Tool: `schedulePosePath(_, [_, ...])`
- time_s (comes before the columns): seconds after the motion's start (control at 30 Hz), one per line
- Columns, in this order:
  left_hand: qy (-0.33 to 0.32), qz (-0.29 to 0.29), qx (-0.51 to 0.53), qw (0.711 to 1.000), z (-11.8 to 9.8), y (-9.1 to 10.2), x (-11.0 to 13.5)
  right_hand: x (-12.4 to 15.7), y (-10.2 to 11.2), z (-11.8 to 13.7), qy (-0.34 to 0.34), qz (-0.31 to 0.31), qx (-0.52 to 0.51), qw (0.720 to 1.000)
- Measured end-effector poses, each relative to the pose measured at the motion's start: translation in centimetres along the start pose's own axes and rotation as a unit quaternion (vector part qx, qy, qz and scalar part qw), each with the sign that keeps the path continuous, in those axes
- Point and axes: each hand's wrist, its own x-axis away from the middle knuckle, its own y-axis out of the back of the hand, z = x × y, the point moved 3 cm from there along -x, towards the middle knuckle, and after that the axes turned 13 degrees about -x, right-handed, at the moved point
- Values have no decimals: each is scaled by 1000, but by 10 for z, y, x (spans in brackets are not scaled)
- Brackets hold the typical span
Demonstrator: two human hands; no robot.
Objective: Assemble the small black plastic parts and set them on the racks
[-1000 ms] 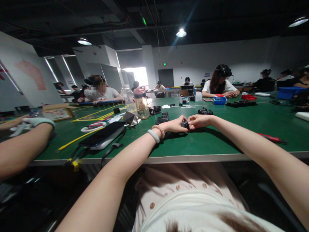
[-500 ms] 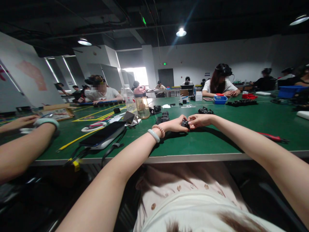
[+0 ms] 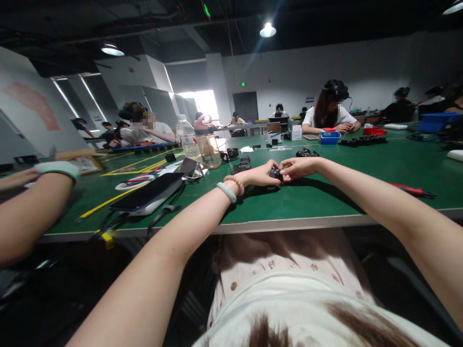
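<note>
Between my two hands is a small black part [image 3: 276,175], held just above the green table [image 3: 289,205]; its exact kind is too small to make out. My left hand [image 3: 265,175] is closed round it from the left, with thumb and fingers on its sides. From the right, the fingertips of my right hand [image 3: 294,168] pinch its edge. Just behind my left hand lies a cluster of black parts [image 3: 241,165]. More black parts [image 3: 306,153] sit behind my right hand.
Red-handled pliers [image 3: 412,190] lie right of my right forearm. On the left are a phone [image 3: 148,193] with cables, a drink bottle [image 3: 209,150] and a clear water bottle [image 3: 186,136]. A blue bin [image 3: 330,138] stands farther back. A neighbour's arm [image 3: 43,207] reaches in at the left.
My view has tilted slightly downward, so the scene sits higher in the picture. Both hands keep hold of the small black part, with only slight finger movement.
</note>
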Motion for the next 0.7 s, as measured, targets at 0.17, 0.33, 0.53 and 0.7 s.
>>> schedulePosePath(0.17, [2, 10, 3, 1000, 0, 0, 0, -1, 1, 1, 0, 3, 3, 1000])
schedulePosePath(0.33, [1, 10, -8, 1000, -2, 2, 0, 0, -1, 1, -1, 2, 1, 1000])
schedulePosePath(0.53, [9, 6, -27, 1000, -3, 2, 1, 1, -3, 2, 5, 8, 2, 1000])
schedulePosePath(0.7, [3, 3, -30, 1000, -3, 2, 1, 1, -3, 2, 0, 13, 5, 1000])
